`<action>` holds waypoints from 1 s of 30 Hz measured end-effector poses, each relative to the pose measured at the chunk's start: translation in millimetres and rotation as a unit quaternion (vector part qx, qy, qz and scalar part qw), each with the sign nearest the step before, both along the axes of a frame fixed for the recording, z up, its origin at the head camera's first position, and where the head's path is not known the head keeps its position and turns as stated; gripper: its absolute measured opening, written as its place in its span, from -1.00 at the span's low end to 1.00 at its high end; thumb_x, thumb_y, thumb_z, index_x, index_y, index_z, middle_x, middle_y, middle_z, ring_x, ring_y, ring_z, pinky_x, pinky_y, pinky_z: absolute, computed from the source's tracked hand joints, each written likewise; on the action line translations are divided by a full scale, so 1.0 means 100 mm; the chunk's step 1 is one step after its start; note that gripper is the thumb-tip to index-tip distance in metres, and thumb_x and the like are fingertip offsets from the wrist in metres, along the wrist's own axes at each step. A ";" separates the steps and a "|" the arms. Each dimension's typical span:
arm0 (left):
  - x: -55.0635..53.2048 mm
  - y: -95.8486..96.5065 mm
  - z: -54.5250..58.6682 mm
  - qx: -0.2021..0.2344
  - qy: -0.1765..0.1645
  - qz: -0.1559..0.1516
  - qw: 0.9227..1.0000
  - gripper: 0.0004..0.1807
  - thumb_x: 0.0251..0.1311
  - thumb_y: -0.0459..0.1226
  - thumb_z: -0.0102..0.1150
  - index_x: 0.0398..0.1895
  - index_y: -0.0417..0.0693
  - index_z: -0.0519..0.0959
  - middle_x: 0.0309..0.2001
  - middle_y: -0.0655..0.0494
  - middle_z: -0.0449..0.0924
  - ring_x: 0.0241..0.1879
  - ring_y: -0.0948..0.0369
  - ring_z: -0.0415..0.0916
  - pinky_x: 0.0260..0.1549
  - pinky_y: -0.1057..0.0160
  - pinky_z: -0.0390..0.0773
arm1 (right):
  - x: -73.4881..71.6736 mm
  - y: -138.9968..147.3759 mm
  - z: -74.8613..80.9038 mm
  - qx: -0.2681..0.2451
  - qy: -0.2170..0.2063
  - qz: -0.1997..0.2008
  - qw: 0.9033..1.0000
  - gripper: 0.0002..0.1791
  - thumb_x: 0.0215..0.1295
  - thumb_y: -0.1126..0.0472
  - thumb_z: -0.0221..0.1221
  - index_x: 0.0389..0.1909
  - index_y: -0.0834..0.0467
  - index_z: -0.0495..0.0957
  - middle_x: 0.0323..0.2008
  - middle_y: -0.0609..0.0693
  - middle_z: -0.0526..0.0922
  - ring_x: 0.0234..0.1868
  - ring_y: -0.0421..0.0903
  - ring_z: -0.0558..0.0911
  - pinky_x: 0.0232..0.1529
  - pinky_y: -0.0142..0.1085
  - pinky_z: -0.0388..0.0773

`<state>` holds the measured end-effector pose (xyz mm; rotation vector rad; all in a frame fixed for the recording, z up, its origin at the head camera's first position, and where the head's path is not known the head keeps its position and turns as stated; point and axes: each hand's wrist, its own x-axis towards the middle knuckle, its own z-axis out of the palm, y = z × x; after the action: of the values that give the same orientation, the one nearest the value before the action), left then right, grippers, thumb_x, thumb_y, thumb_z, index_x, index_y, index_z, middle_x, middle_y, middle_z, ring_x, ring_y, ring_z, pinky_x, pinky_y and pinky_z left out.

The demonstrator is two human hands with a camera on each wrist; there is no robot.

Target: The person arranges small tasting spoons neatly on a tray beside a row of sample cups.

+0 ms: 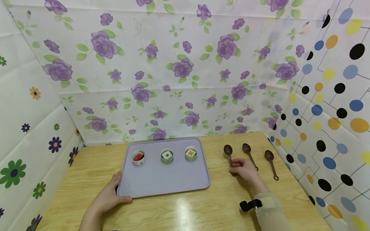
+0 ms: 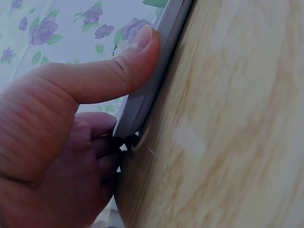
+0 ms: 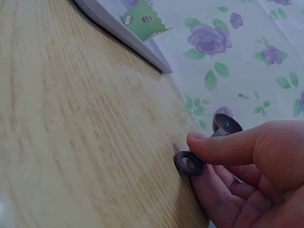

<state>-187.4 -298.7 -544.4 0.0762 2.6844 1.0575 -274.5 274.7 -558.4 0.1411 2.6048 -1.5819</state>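
The right hand (image 1: 245, 170) pinches the handle of the leftmost dark brown plastic spoon (image 1: 229, 155), thumb on top and fingers curled beneath; in the right wrist view the spoon's ringed handle end (image 3: 189, 163) protrudes just past the thumb tip, close to the light wooden tabletop (image 1: 185, 211). The spoon's bowl lies beyond the hand, pointing toward the floral backdrop. Two matching brown spoons (image 1: 271, 163) lie to its right, apart from the hand. The left hand (image 1: 108, 195) grips the near-left corner of the lilac rectangular plastic tray (image 1: 162, 179); the left wrist view shows the thumb (image 2: 118, 66) pressed on the rim and the fingers tucked under. Three small cups holding toy sushi pieces (image 1: 167, 155) stand in a row on the tray's far side.
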 end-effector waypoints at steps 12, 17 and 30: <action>0.02 0.00 0.02 -0.009 0.005 0.002 1.000 0.52 -0.24 0.17 0.57 0.56 -0.33 -0.25 0.52 -0.44 -0.30 0.48 -0.36 -0.32 0.33 -0.39 -0.11 | 0.02 -0.04 -0.02 -0.045 -0.001 -0.018 0.999 -0.50 0.19 0.32 0.39 0.15 0.32 0.55 -0.07 0.18 0.64 -0.13 -0.11 0.61 -0.25 -0.36 0.60; 0.02 0.00 0.00 -0.011 0.010 -0.001 1.000 0.51 -0.23 0.18 0.57 0.56 -0.34 -0.25 0.52 -0.45 -0.28 0.48 -0.36 -0.32 0.34 -0.38 -0.11 | 0.04 -0.09 -0.02 -0.081 0.008 -0.015 0.997 -0.49 0.17 0.35 0.39 0.15 0.35 0.54 -0.05 0.21 0.64 -0.14 -0.12 0.63 -0.23 -0.35 0.63; 0.02 0.00 0.00 -0.013 0.004 0.004 1.000 0.51 -0.24 0.20 0.55 0.57 -0.30 -0.24 0.54 -0.39 -0.28 0.50 -0.32 -0.33 0.35 -0.36 -0.12 | 0.04 -0.26 -0.08 -0.127 0.006 -0.022 0.992 -0.48 0.13 0.36 0.42 0.15 0.31 0.55 -0.03 0.20 0.66 -0.12 -0.11 0.64 -0.18 -0.36 0.63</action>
<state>-185.4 -299.2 -544.3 0.0642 2.7063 1.0278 -270.3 248.4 -566.3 0.1701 2.3962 -1.9162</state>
